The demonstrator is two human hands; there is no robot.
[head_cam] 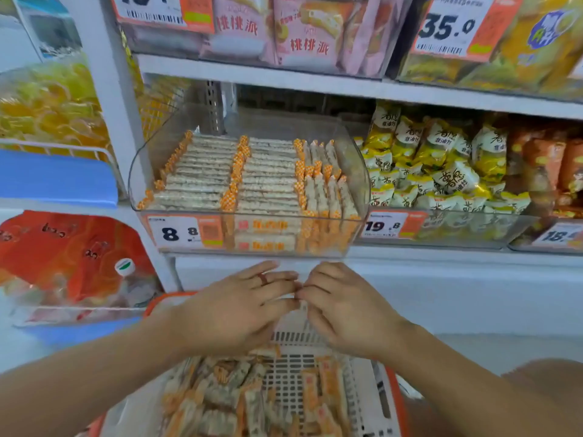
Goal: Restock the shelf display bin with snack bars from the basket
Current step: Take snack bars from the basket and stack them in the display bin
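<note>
My left hand [233, 307] and right hand [344, 307], fingers spread, empty, over the white slotted plastic basket [362, 402]; a hasty grab could spill orange-ended wrapped snack bars [220, 395].

Two bare forearms reach forward above the basket [362, 402]. The left hand [239, 307] and right hand [344, 310] lie palm down over its far rim, fingers relaxed, fingertips meeting. A ring sits on one left finger.
</note>
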